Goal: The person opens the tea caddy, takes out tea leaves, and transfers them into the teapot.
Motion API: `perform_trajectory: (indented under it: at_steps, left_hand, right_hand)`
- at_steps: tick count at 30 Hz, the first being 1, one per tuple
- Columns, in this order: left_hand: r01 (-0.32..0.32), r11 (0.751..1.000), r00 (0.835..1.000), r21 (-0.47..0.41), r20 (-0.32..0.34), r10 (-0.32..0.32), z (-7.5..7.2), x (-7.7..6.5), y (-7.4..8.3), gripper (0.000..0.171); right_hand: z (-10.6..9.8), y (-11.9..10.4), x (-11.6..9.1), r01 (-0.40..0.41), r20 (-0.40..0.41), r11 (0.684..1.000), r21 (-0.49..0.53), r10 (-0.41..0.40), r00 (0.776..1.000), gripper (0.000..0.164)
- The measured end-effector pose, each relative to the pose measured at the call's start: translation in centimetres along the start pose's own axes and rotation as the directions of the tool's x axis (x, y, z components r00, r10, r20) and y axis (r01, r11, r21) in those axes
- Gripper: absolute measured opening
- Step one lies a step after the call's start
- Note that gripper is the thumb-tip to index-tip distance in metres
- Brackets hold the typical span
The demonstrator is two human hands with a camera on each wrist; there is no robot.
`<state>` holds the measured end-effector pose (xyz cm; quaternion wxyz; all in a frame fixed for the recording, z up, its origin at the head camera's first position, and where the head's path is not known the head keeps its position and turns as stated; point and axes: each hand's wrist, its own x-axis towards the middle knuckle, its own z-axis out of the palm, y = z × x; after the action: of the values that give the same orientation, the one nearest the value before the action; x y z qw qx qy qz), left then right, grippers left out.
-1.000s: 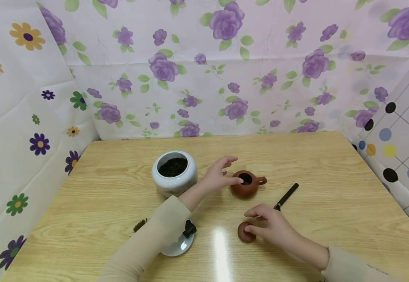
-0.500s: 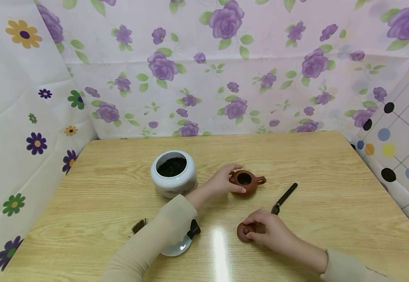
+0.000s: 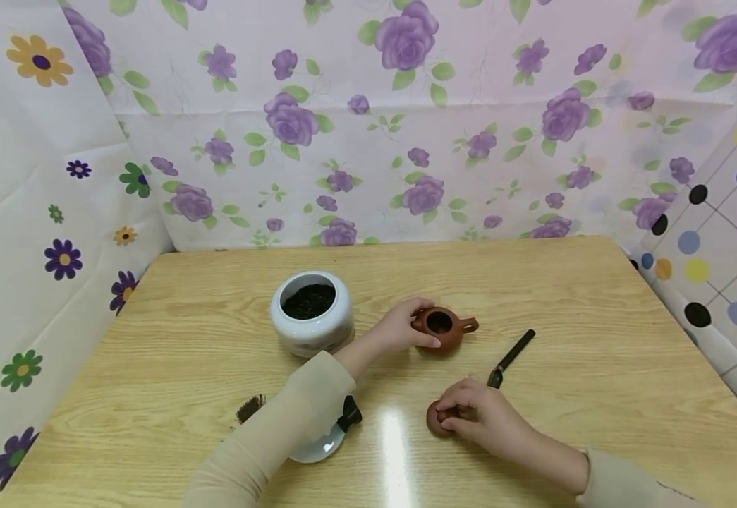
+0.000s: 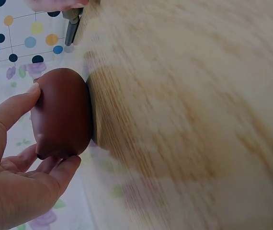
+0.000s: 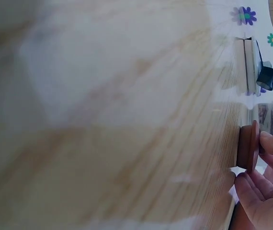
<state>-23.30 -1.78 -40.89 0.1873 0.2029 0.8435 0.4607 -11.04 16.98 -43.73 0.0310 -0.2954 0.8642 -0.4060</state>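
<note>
A small reddish-brown clay teapot stands without its lid on the wooden table, handle toward the right. My left hand grips it from the left, thumb on the near side and fingers round the spout side. The left wrist view shows the teapot's body between the thumb and fingers, its short spout by the fingers. Nearer to me, my right hand pinches the knob of the matching teapot lid. Low at the table, the lid shows its rim in the right wrist view, its knob hidden by the fingers.
A white porcelain jar of dark tea leaves stands left of the teapot. Under my left sleeve lie a white dish-like piece, a black piece and brush bristles. A dark-handled tool lies beyond my right hand.
My left hand has come down from over the teapot's opening and taken hold of its side. My right fingers have closed on the lid's knob. Teapot and lid have hardly moved.
</note>
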Motion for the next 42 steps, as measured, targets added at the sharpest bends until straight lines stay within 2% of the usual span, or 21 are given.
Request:
perform_trajectory:
  at_steps: [7,15,21,28,31,42]
  left_hand:
    - [0.014,1.0,1.0,-0.001,0.0,-0.014,-0.1,0.0,0.0,0.071]
    - [0.012,1.0,1.0,0.001,0.004,-0.012,-0.2,-0.1,0.0,0.072]
    - [0.003,1.0,1.0,0.005,-0.003,-0.003,-0.3,-0.2,0.0,0.071]
    - [-0.012,0.999,1.0,0.03,0.012,0.012,-0.2,0.0,0.0,0.071]
    - [-0.011,1.0,1.0,0.021,0.019,0.01,-0.2,0.0,-0.1,0.071]
    - [0.001,1.0,1.0,0.018,0.019,-0.002,-0.3,0.0,-0.1,0.072]
  right_hand:
    - [-0.4,0.0,-0.2,-0.069,0.006,0.997,0.024,0.069,0.998,0.014]
    - [-1.9,-0.6,0.4,-0.119,-0.059,0.993,0.018,0.12,0.991,0.017]
    - [-3.2,-1.6,1.4,-0.135,-0.138,0.99,-0.047,0.127,0.982,0.018]
    - [-4.6,-1.3,2.8,-0.117,-0.259,0.985,-0.127,0.081,0.963,0.016]
    - [-5.0,-1.2,3.5,-0.131,-0.297,0.985,-0.116,0.091,0.95,0.016]
    - [-5.4,-0.3,6.2,-0.206,-0.31,0.975,-0.082,0.172,0.935,0.016]
